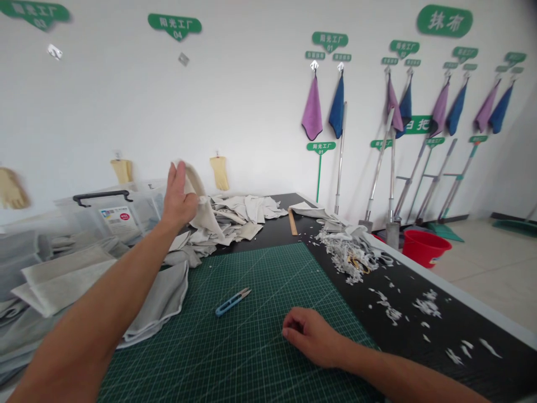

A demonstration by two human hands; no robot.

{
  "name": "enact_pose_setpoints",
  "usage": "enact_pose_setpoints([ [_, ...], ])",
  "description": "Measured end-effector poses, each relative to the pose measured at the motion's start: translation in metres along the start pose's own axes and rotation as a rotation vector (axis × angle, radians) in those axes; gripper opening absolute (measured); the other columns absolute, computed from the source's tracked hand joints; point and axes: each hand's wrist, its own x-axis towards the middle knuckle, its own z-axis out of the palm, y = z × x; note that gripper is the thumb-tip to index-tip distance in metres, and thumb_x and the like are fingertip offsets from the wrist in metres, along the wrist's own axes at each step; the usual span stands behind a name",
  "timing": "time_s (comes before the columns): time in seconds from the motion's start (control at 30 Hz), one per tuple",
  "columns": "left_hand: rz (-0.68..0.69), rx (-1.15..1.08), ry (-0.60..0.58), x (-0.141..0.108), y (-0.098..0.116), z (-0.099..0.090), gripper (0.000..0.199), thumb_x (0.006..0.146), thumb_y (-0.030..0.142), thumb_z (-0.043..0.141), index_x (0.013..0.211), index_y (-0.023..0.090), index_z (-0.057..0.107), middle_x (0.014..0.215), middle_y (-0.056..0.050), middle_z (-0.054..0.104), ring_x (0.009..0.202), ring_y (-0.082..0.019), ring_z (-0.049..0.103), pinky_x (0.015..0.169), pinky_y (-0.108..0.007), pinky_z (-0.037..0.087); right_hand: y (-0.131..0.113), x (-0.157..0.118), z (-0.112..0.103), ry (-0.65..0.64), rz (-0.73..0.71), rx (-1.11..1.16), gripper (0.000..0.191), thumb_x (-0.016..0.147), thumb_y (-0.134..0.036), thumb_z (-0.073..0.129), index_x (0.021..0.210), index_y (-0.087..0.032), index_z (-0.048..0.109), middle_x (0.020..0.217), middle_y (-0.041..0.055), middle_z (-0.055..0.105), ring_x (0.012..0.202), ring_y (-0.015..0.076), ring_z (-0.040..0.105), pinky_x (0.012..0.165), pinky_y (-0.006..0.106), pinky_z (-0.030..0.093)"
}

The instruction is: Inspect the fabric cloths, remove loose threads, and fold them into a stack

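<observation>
My left hand is raised over the far left of the table, closed on a pale cloth piece that hangs down from the fingers. Beneath and behind it lies a heap of white and grey cloth pieces. My right hand rests on the green cutting mat with its fingers curled, and I see nothing in them. Between the two hands, a pair of blue-handled thread snips lies on the mat. Flat grey cloth pieces with white edges overlap the mat's left side.
Clear plastic boxes stand at the left behind stacked cloths. White scraps, with scissors among them, cover part of the black table's right side. A wooden ruler lies beyond the mat. A red bucket stands on the floor.
</observation>
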Motion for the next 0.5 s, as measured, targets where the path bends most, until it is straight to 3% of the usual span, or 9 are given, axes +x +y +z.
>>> enact_pose_setpoints([
  [0.13,0.139,-0.072,0.047,0.024,0.039,-0.031,0.07,0.083,0.02,0.044,0.144,0.007,0.011,0.153,-0.001,0.002,0.139,-0.023,0.001,0.116,-0.039,0.004,-0.003,0.0,0.002,0.062,0.005,0.042,0.02,0.085,-0.034,0.05,0.084,-0.018,0.06,0.075,0.0006,0.057,0.067,0.0114,0.051,0.062,0.023,0.039],
  [0.27,0.258,-0.063,0.073,0.024,0.079,-0.053,0.077,0.079,0.018,0.054,0.144,0.011,0.014,0.153,-0.002,0.004,0.14,-0.019,0.002,0.117,-0.034,0.005,-0.021,0.002,-0.004,0.166,-0.112,0.051,0.021,0.088,-0.036,0.046,0.088,-0.018,0.059,0.082,0.0021,0.055,0.073,0.0121,0.051,0.068,0.025,0.042],
  [0.4,0.313,-0.035,0.001,0.009,0.121,-0.064,0.076,0.08,0.03,0.054,0.145,0.016,0.016,0.153,0.001,0.01,0.14,-0.021,0.004,0.117,-0.035,0.007,-0.05,0.01,-0.014,0.206,-0.269,0.105,0.037,0.089,-0.04,0.045,0.119,-0.019,0.048,0.114,0.0092,0.054,0.1,0.0173,0.052,0.086,0.031,0.044],
  [0.5,0.342,-0.065,-0.089,-0.006,0.151,-0.069,0.076,0.08,0.039,0.054,0.145,0.021,0.018,0.152,0.003,0.014,0.14,-0.027,0.005,0.116,-0.041,0.008,-0.07,0.023,-0.016,0.172,-0.3,0.141,0.067,0.084,-0.045,0.053,0.14,-0.02,0.025,0.142,0.0123,0.034,0.128,0.025,0.035,0.104,0.042,0.033],
])
